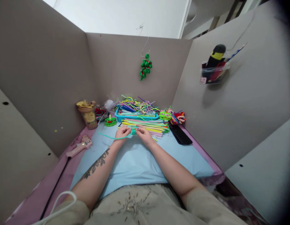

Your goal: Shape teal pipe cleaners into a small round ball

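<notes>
Blue mat [140,162] | tray [119,118]: pipe cleaners | left hand [122,132], right hand [142,133] pinch teal pipe cleaner [112,137]

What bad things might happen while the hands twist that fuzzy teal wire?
1. The teal wire trails loose past the left hand; its tip might poke skin.
2. The right hand works right beside the stacked wire pile, so a nudge may scatter it.
3. The glue gun lies near the left forearm; a bump is possible.
</notes>
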Demonstrator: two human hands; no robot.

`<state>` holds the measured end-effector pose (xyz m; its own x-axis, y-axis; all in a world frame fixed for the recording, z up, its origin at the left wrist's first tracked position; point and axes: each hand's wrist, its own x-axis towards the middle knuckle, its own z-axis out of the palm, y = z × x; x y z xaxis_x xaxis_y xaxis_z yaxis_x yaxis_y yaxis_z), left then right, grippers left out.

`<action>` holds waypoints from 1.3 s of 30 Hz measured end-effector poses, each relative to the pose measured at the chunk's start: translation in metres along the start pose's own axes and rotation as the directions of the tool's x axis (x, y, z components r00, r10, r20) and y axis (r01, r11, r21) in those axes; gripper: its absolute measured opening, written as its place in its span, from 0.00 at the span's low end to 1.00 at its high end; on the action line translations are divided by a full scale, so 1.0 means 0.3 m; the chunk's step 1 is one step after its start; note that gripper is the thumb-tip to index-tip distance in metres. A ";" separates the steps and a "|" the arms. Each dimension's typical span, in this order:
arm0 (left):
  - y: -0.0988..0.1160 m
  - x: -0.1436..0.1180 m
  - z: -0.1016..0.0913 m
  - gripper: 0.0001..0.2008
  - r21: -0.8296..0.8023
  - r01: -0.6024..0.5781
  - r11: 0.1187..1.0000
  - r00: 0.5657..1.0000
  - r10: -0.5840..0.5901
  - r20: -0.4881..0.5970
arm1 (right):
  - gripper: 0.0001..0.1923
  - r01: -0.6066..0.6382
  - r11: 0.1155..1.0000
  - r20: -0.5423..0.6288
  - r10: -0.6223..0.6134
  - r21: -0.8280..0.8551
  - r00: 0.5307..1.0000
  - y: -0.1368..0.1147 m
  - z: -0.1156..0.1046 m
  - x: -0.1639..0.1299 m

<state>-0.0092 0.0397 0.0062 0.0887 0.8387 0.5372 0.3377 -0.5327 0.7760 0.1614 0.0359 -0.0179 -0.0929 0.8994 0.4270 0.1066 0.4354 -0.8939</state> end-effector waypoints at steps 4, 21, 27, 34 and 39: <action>-0.014 0.005 0.006 0.13 -0.013 -0.002 1.000 1.000 0.002 -0.029 | 0.12 -0.024 0.993 0.002 0.024 0.115 1.000 0.007 0.006 -0.001; -0.025 -0.008 0.037 0.12 -0.158 0.080 0.984 0.996 -0.086 -0.031 | 0.11 -0.083 0.964 -0.110 0.113 0.251 0.988 -0.019 0.004 0.009; 0.022 -0.032 0.047 0.18 -0.154 -0.037 0.987 0.999 0.039 0.010 | 0.08 0.014 0.998 -0.249 0.002 0.061 0.968 0.009 -0.008 0.020; 0.009 -0.013 0.047 0.14 -0.486 0.268 0.832 0.915 -0.378 -0.141 | 0.11 -0.048 0.975 -0.258 0.105 0.218 0.960 -0.003 -0.010 0.027; -0.041 0.009 0.051 0.17 -0.708 0.412 0.574 0.796 -0.605 -0.028 | 0.12 -0.081 0.944 -0.161 0.139 0.321 0.977 -0.015 0.000 0.034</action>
<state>0.0013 0.0503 -0.0071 -0.1597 0.9866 -0.0329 -0.4333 -0.0401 0.9003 0.1600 0.0432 -0.0096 0.0837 0.9453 0.3154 -0.2095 0.3261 -0.9218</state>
